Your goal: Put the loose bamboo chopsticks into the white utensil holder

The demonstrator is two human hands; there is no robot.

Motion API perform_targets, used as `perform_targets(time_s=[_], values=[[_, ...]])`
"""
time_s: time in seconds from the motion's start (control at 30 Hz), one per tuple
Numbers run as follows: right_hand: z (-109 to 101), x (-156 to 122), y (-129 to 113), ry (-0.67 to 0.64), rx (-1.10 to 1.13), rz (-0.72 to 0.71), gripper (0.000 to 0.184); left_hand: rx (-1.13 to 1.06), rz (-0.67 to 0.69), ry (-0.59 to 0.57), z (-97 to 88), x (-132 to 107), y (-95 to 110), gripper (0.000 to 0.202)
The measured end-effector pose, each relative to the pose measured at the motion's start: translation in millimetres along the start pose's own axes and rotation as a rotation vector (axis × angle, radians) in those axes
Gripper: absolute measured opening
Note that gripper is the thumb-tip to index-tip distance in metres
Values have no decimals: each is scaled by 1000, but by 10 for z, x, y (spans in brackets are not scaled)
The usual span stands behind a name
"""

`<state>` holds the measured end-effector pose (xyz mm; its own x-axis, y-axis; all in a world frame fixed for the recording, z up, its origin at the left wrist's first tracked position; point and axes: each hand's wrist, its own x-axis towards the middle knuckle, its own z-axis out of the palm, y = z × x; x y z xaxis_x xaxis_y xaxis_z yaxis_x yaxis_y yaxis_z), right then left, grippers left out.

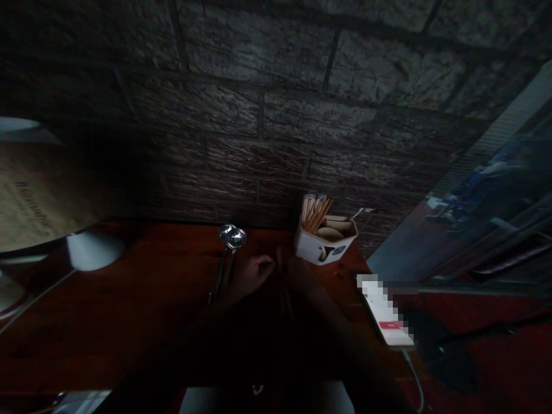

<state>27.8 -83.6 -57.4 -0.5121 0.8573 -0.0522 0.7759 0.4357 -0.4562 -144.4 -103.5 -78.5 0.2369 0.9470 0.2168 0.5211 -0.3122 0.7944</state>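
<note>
The light on the table is very dim. My left hand [256, 272] is closed, thumb and fingers curled together, with a small red spot on it; whatever it may hold cannot be made out. To its left lie two metal ladles [236, 238] with shiny round bowls and dark handles. Thin sticks that look like chopsticks [280, 270] lie or stand lengthwise between my hands, the lower part lost in shadow. My right hand [302, 277] is just right of them, in front of the holder box. Its fingers are too dark to read.
A white holder box [310, 246] with wooden chopsticks [314, 213] stands against the brick wall [241, 155]. A phone [383, 316] with a cable lies at the right table edge. At left are a large printed lampshade [47, 190] and a white cone-shaped object [92, 251].
</note>
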Motion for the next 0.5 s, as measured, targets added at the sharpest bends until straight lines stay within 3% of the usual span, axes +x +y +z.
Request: perform_targets(time_s=[0.1,0.2,0.37,0.5], values=[[70,28,50,24,27,66,30,-3,-26,55,110,-44,-24,22],[91,27,100,5,92,67,32,-39,-78,178,195,-89,-61,37],[92,21,168,-55,638,102,24,-487,-173,227,255,-74,-109,54],[108,29,141,-23,896,122,31,-591,-174,327,218,-20,-108,49]])
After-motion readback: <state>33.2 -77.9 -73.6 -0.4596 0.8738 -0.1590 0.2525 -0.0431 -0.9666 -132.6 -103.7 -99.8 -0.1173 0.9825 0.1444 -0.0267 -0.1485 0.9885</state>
